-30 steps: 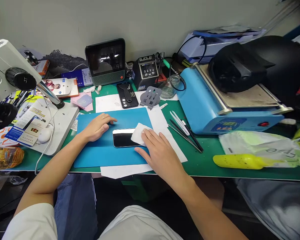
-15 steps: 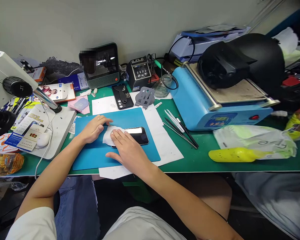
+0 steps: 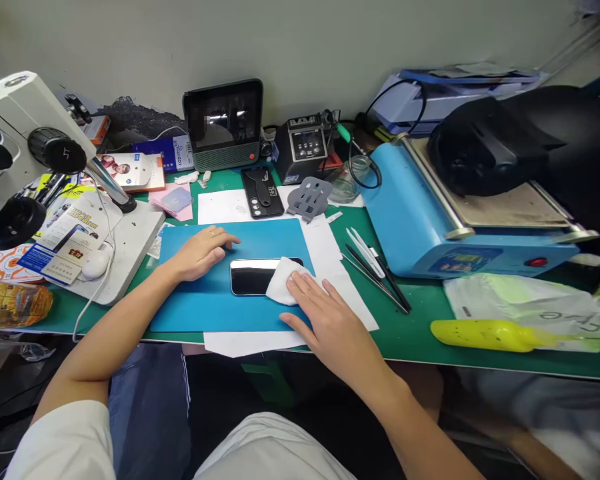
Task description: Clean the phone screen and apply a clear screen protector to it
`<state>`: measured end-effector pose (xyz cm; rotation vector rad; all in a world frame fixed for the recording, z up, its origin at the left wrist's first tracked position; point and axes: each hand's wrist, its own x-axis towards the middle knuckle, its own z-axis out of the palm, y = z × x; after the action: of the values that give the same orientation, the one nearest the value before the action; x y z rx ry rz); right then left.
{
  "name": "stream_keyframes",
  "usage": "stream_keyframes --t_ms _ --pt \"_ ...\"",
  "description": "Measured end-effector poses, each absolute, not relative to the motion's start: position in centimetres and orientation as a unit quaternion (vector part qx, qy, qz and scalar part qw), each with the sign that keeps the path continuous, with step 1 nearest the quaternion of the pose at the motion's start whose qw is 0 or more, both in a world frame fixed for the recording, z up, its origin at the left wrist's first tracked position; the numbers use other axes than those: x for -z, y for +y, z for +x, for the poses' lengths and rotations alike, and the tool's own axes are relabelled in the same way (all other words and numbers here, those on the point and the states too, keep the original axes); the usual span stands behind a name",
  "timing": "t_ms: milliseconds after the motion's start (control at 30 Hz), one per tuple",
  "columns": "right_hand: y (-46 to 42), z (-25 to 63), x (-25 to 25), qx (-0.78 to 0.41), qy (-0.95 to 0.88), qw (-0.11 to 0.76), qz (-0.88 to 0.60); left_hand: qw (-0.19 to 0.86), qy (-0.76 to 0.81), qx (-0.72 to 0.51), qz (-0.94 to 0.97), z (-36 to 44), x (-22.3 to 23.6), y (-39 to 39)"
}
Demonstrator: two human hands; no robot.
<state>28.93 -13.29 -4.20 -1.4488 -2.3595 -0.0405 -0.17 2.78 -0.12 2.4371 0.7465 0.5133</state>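
A smartphone point(image 3: 249, 277) with a black, glossy screen lies flat on the blue mat point(image 3: 190, 312). My right hand point(image 3: 325, 310) presses a folded white wipe point(image 3: 280, 285) onto the phone's right end, its fingers together and nearly straight, the thumb spread away. The wipe hides that end of the screen. To the left of the phone, my left hand point(image 3: 203, 253) rests on the mat with its fingers loosely extended and nothing in them; a ring is on one finger.
Tweezers and pens point(image 3: 375, 267) lie right of the mat, before a blue heating machine point(image 3: 405, 220). Behind stand a black phone case point(image 3: 263, 193), a grey metal stand point(image 3: 310, 199) and a soldering station point(image 3: 300, 150). A microscope point(image 3: 55, 150) stands left; a yellow bottle point(image 3: 475, 335) lies right.
My right hand has slid the wipe from the phone's left end to its right end, uncovering the left part of the screen. My left hand stays beside the phone. The view has shifted slightly.
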Motion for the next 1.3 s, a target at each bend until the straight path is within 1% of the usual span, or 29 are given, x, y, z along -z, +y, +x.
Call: stream_keyframes --t_ms 167,267,333,467,600,900,1100,1300 --pt "-10.9 26.9 4.4 -0.011 -0.847 0.176 -0.502 0.279 0.262 -0.197 0.902 -0.2 0.6 2.8" --pt "-9.3 24.7 3.9 -0.029 -0.860 0.165 -0.482 0.293 0.260 -0.189 0.901 -0.1 0.5 2.5" --pt "-8.9 23.0 3.3 -0.038 -0.870 0.161 -0.465 0.284 0.246 -0.181 0.909 0.1 0.3 2.2" --pt "-9.9 20.8 2.7 -0.036 -0.884 0.160 -0.439 0.245 0.216 -0.157 0.932 0.3 0.1 1.9" --pt "-11.8 21.0 2.8 -0.037 -0.887 0.166 -0.429 0.237 0.239 -0.139 0.932 0.0 0.1 2.2" --pt "-14.4 25.7 2.8 0.024 -0.828 0.197 -0.524 0.261 0.265 -0.123 0.920 -0.2 -0.5 2.4" --pt "-15.3 24.4 3.4 0.076 -0.806 0.175 -0.560 0.257 0.264 -0.118 0.922 -0.1 -0.5 2.5" --pt "-13.9 24.4 3.5 0.028 -0.801 0.191 -0.567 0.262 0.264 -0.118 0.921 -0.3 -0.6 2.7"
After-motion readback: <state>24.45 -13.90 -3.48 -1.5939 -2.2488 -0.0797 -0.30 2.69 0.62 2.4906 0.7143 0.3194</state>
